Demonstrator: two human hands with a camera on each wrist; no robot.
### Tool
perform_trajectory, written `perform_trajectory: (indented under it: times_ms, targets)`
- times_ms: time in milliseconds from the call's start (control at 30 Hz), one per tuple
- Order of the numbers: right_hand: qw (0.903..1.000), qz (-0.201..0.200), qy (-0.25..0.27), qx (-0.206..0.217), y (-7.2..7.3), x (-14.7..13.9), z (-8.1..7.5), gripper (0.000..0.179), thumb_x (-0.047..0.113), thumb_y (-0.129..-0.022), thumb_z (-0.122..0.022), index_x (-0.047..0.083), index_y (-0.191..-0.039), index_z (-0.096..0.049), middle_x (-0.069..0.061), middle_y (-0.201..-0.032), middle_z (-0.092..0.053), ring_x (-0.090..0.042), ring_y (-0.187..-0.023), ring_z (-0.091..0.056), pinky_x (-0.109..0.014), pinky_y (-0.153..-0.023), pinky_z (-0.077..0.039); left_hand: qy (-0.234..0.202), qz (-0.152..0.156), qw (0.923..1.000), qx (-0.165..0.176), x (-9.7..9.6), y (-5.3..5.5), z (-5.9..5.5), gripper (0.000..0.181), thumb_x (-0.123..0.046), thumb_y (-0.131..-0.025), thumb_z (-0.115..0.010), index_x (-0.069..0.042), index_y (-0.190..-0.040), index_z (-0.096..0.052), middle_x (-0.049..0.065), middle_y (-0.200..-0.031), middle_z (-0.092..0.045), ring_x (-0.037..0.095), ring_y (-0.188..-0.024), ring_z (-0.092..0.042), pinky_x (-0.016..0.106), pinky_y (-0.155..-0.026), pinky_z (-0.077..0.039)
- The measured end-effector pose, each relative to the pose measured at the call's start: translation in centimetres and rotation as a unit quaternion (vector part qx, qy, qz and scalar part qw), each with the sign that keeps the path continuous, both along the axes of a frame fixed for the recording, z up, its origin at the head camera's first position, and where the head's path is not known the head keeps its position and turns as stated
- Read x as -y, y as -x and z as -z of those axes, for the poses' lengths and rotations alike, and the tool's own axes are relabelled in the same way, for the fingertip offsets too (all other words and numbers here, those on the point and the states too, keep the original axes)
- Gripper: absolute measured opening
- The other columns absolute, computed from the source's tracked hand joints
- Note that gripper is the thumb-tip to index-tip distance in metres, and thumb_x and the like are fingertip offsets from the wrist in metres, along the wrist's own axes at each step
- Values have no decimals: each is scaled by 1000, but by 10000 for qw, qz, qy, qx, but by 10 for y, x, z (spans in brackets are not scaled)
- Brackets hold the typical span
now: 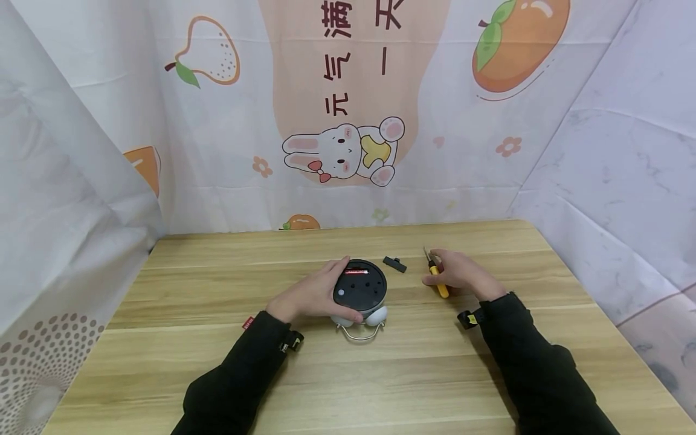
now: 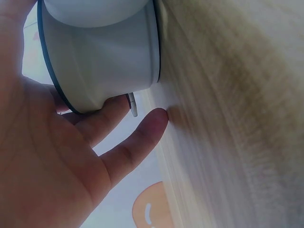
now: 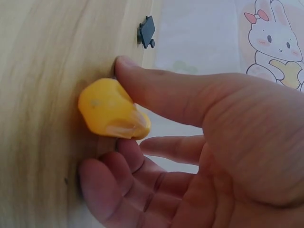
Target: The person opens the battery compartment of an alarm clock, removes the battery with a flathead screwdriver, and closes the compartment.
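Note:
A twin-bell alarm clock (image 1: 361, 291) lies face down on the wooden table, its black back up and its white bells and wire handle toward me. In its uncovered battery slot sits a red and silver battery (image 1: 356, 272). My left hand (image 1: 315, 294) grips the clock's body from the left, thumb near the bells and fingers round the far side. To the right, my right hand (image 1: 462, 272) holds a screwdriver (image 1: 443, 291) by its yellow handle between thumb and fingers, the metal tip pointing away from me. In the right wrist view the handle's butt end (image 3: 107, 107) faces the camera.
The small black battery cover (image 1: 394, 264) lies on the table (image 1: 413, 374) between the clock and the screwdriver. Behind the table's far edge hangs a white printed curtain (image 1: 228, 193). More pale cloth hangs at both sides.

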State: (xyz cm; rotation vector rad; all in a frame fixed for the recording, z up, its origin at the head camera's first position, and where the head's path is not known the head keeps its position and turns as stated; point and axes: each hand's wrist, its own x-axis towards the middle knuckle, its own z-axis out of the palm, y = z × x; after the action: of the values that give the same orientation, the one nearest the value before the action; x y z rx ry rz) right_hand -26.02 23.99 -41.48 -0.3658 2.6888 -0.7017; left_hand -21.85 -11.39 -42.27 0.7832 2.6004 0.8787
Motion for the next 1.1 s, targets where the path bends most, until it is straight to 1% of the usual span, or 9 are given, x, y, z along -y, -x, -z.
perform_trajectory:
  times_ms: [200,267,400,533,633,800,900,1000,1100]
  targets:
    - [9997,73,145,158,0,0,1,77,25,-94,-75,-11,-150,-35,-21,-108,-59,-22,-74,-58,-34,-61,-49,14,-6,10000,-13,0,0,0,130,-71,-67,-83,-18,-164,-16,7,-162,-30,23,-138,-42,44,-108,-41]
    - [9998,35,106,134,0,1,1,75,25,-95,-74,-11,-149,-37,-21,-108,-60,-22,-77,-58,-34,-64,-50,24,-11,10000,-25,0,0,0,130,-72,-66,-83,-19,-164,-15,7,-162,-30,23,-138,-42,44,-108,-41]
    - [10000,-49,-26,6,0,2,1,70,24,-95,-74,-10,-147,-41,-19,-107,-62,-23,-81,-56,-34,-68,-46,27,-12,10000,-38,0,0,1,131,-72,-66,-82,-18,-164,-15,7,-162,-30,22,-138,-42,44,-108,-40]
    - [10000,-80,-11,-38,0,3,2,60,22,-95,-73,-7,-141,-48,-14,-97,-60,-21,-73,-54,-33,-64,-43,5,5,10000,-44,0,0,2,131,-72,-67,-82,-16,-164,-16,7,-162,-30,23,-138,-42,45,-108,-40]
    - [9999,-114,10,-79,0,2,2,58,22,-95,-74,-8,-139,-49,-13,-94,-60,-20,-70,-53,-33,-62,-43,-10,-5,10000,-24,0,0,2,130,-72,-67,-82,-15,-164,-17,7,-161,-30,23,-137,-43,45,-108,-41]
    - [10000,-50,21,-66,-1,0,1,66,28,-93,-76,-11,-140,-49,-19,-105,-64,-21,-78,-58,-34,-68,-48,-21,-56,10000,32,-1,0,1,130,-72,-67,-83,-16,-164,-17,6,-161,-31,24,-135,-44,46,-107,-42]
    - [9999,52,105,18,-2,0,0,63,29,-91,-78,-11,-133,-54,-20,-106,-66,-21,-79,-60,-34,-69,-50,-37,-69,10000,50,-1,0,1,130,-71,-66,-83,-15,-164,-17,6,-161,-31,24,-136,-44,46,-107,-42]
    - [9998,111,130,64,-2,0,-1,55,28,-90,-79,-11,-123,-57,-15,-96,-67,-19,-74,-59,-34,-67,-49,-37,-71,10000,56,-1,0,1,130,-71,-66,-83,-16,-164,-17,6,-161,-31,24,-136,-43,46,-107,-42]
    - [9999,83,57,47,-2,0,-1,50,29,-90,-79,-10,-116,-59,-10,-87,-64,-18,-68,-56,-32,-64,-47,-24,-72,10000,45,-1,0,1,130,-71,-66,-83,-18,-164,-17,5,-161,-31,23,-136,-43,45,-106,-42]
